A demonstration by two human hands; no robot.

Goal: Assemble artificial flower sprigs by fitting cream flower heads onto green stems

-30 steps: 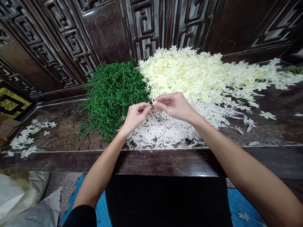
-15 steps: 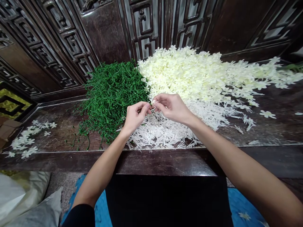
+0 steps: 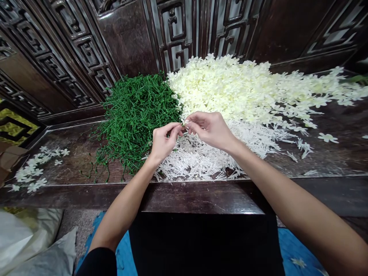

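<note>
My left hand is closed in a pinch on a small green plastic stem, mostly hidden by the fingertips. Facing it, my right hand pinches a small white artificial flower, whose petals meet the stem's tip between the two hands. Behind my left hand lies a heap of green plastic stems. Cream-white flower heads are piled beyond my right hand. Thin white plastic sprigs spread under both hands.
All this lies on a dark wooden bench with a carved lattice back. A small group of white flowers is at the left end, beside a cardboard box. Pale sacks stand on the floor at lower left.
Both hands stay together in almost the same place. The white flower between the fingertips now shows more of its petals, sitting slightly higher at the stem's tip.
</note>
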